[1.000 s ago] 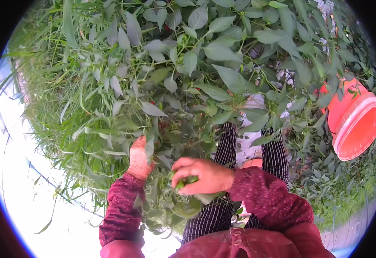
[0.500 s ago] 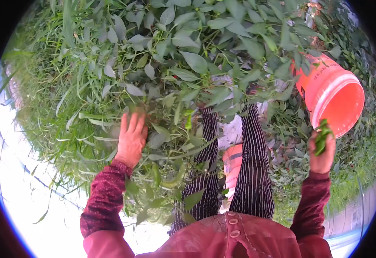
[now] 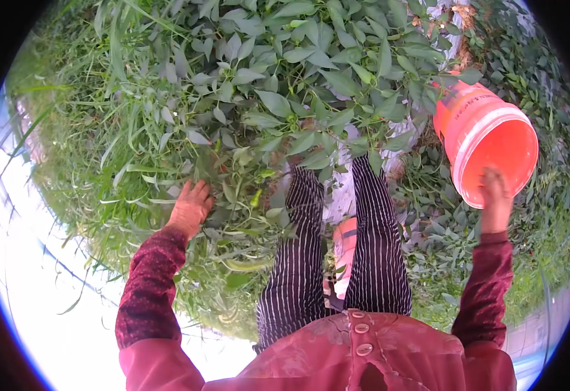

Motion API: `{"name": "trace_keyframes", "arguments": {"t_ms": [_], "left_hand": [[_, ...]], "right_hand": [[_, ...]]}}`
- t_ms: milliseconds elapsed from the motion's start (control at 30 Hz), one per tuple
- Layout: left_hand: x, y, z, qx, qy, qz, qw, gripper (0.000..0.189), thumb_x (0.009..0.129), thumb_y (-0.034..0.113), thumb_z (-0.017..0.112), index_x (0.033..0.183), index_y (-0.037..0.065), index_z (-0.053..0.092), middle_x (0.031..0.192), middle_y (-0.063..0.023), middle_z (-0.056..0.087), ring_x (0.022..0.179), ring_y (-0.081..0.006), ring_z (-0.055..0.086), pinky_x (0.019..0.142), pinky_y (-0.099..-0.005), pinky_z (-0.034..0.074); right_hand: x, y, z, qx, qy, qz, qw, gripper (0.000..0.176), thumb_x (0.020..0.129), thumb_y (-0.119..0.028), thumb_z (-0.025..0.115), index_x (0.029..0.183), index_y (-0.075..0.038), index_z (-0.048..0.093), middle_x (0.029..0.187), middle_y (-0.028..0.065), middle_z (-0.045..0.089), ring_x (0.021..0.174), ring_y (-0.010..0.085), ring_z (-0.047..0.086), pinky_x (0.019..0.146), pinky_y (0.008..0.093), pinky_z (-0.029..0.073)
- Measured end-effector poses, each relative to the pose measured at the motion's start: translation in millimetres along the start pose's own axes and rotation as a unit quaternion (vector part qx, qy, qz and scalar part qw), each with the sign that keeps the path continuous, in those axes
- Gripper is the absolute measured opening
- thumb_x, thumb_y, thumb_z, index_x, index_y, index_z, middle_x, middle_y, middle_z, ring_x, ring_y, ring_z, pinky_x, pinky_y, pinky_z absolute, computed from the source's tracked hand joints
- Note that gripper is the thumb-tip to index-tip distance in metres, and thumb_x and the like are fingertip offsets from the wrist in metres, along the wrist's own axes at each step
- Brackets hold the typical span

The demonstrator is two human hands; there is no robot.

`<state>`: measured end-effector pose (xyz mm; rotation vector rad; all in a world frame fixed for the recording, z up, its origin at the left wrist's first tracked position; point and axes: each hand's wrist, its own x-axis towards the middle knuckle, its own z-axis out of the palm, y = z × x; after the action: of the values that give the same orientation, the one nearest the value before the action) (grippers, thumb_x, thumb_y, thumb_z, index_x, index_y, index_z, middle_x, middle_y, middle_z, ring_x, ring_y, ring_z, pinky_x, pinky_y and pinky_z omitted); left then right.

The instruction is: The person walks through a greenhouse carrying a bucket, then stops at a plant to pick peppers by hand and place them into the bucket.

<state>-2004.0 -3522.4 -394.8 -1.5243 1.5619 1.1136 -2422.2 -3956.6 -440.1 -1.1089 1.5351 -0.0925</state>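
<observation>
My right hand (image 3: 495,195) reaches over the rim of an orange-red bucket (image 3: 464,130), which lies tilted with its mouth toward me. Its fingers are slightly blurred and loosely extended inside the opening, and no peppers show in them. On the other side, my left hand (image 3: 192,207) rests among leaves and grass with its fingers apart, holding nothing that I can see. Close to it, a bright green pepper (image 3: 255,198) hangs on the pepper plant (image 3: 275,102). A longer pale green pepper (image 3: 246,266) hangs lower down. The bucket's bottom is out of sight.
Dense grass (image 3: 70,143) grows on the left. Between my striped trouser legs (image 3: 298,260) stands another orange-red container (image 3: 344,251), partly covered. Whitish ground sheeting (image 3: 340,189) shows beneath the foliage. More plants (image 3: 546,85) line the right side.
My right hand has moved up into the bucket's mouth, and the green peppers it held are no longer visible. My left hand has shifted slightly down and left. The view has shifted a little.
</observation>
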Motion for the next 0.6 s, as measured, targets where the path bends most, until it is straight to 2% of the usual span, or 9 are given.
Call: {"name": "trace_keyframes", "arguments": {"t_ms": [67, 100, 133, 167, 233, 367, 500, 567, 600], "left_hand": [[4.1, 0.0, 3.5, -0.012, -0.005, -0.005, 1.0, 0.042, 0.068, 0.011, 0.058, 0.11, 0.009, 0.055, 0.128, -0.0128, 0.042, 0.126, -0.0271, 0.031, 0.106, -0.0445, 0.02], [4.6, -0.8, 6.3, -0.021, -0.01, -0.008, 1.0, 0.044, 0.068, 0.011, 0.058, 0.112, 0.01, 0.054, 0.13, -0.0128, 0.04, 0.127, -0.0274, 0.03, 0.107, -0.0441, 0.019], [3.0, -0.9, 9.6, -0.021, -0.014, -0.007, 1.0, 0.044, 0.068, 0.011, 0.058, 0.112, 0.01, 0.054, 0.13, -0.0128, 0.04, 0.127, -0.0274, 0.03, 0.107, -0.0441, 0.019], [1.6, -1.2, 13.3, -0.036, -0.003, -0.002, 0.999, 0.044, 0.068, 0.01, 0.057, 0.112, 0.01, 0.054, 0.13, -0.013, 0.041, 0.126, -0.0278, 0.03, 0.107, -0.0438, 0.019], [10.4, -7.5, 18.5, -0.048, 0.01, 0.005, 0.999, 0.044, 0.067, 0.01, 0.057, 0.112, 0.01, 0.055, 0.129, -0.0132, 0.041, 0.126, -0.0283, 0.031, 0.107, -0.0436, 0.019], [7.8, -6.3, 22.3, -0.064, 0.053, 0.0, 0.997, 0.034, 0.07, 0.012, 0.054, 0.103, 0.009, 0.058, 0.124, -0.0141, 0.046, 0.123, -0.0287, 0.036, 0.105, -0.0445, 0.024], [7.6, -8.0, 37.4, -0.093, 0.09, 0.016, 0.991, 0.033, 0.071, 0.014, 0.051, 0.102, 0.008, 0.058, 0.124, -0.0144, 0.045, 0.121, -0.0307, 0.037, 0.105, -0.0452, 0.023], [6.4, -9.3, 38.4, -0.096, 0.096, 0.014, 0.991, 0.033, 0.071, 0.014, 0.051, 0.102, 0.007, 0.058, 0.124, -0.0146, 0.045, 0.121, -0.0304, 0.037, 0.105, -0.0457, 0.024], [5.9, -9.7, 36.2, -0.1, 0.096, 0.017, 0.99, 0.033, 0.071, 0.014, 0.051, 0.102, 0.007, 0.058, 0.124, -0.0146, 0.045, 0.121, -0.0304, 0.037, 0.105, -0.0457, 0.024]], "right_hand": [[-30.5, -21.3, 73.9, 0.014, -0.149, 0.009, 0.989, 0.024, 0.084, -0.018, 0.055, 0.104, -0.004, 0.057, 0.1, 0.0066, 0.06, 0.083, 0.0153, 0.06, 0.073, 0.0269, 0.047], [-42.1, -23.5, 107.6, 0.021, -0.256, -0.026, 0.966, 0.022, 0.084, -0.014, 0.056, 0.104, -0.003, 0.056, 0.099, 0.0073, 0.06, 0.084, 0.0155, 0.06, 0.072, 0.0268, 0.047], [-48.6, -15.5, 142.8, 0.055, -0.343, 0.026, 0.937, 0.019, 0.084, -0.009, 0.056, 0.103, -0.003, 0.056, 0.099, 0.0079, 0.06, 0.086, 0.017, 0.06, 0.074, 0.0282, 0.048], [-57.4, -1.3, 179.6, 0.047, -0.402, 0.014, 0.914, 0.017, 0.084, -0.005, 0.055, 0.101, -0.004, 0.057, 0.098, 0.0073, 0.061, 0.087, 0.0171, 0.06, 0.077, 0.0283, 0.049], [-64.8, 28.2, 247.4, -0.079, -0.484, -0.08, 0.868, 0.019, 0.083, -0.011, 0.058, 0.101, -0.005, 0.057, 0.093, 0.0095, 0.063, 0.086, 0.0184, 0.062, 0.078, 0.0299, 0.049], [-76.1, 90.9, 357.4, -0.267, -0.412, -0.237, 0.838, 0.034, 0.08, -0.021, 0.055, 0.11, -0.006, 0.052, 0.091, 0.012, 0.062, 0.089, 0.0291, 0.059, 0.076, 0.0413, 0.046], [-91.4, 114.4, 412.9, -0.355, -0.369, -0.243, 0.824, 0.027, 0.076, -0.017, 0.059, 0.099, -0.004, 0.057, 0.089, 0.015, 0.061, 0.08, 0.0322, 0.06, 0.069, 0.0429, 0.047], [-93.0, 124.2, 425.1, -0.439, -0.399, -0.193, 0.782, 0.032, 0.074, -0.02, 0.061, 0.1, -0.004, 0.054, 0.088, 0.0172, 0.059, 0.08, 0.0324, 0.06, 0.068, 0.0423, 0.047], [-97.2, 127.9, 423.6, -0.42, -0.408, -0.169, 0.793, 0.033, 0.073, -0.022, 0.061, 0.099, -0.005, 0.052, 0.085, 0.0177, 0.059, 0.079, 0.0339, 0.059, 0.066, 0.043, 0.047]]}}
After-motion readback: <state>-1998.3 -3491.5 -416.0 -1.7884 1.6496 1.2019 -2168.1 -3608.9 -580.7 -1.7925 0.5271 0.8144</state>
